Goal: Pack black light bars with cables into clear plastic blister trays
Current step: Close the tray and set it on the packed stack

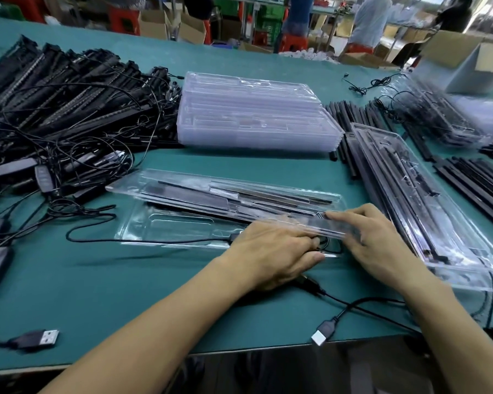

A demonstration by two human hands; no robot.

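A clear blister tray (182, 223) lies open in front of me on the green table, and its upper half is tilted. Black light bars (199, 199) sit in that upper half. A thin black cable (143, 240) runs across the lower half to my left hand (273, 254). Its fingers are tucked under the clear flap and pinch the cable's coiled end. My right hand (382, 245) grips the tray's right end, with the index finger stretched along the top of the flap. The cable's USB plug (320, 334) lies near the table's front edge.
A big tangled pile of light bars with cables (69, 95) fills the left. A stack of empty trays (254, 115) stands behind. A packed tray (410, 194) and loose black bars (481, 183) lie at the right. Another USB plug (44, 338) lies front left. People work behind.
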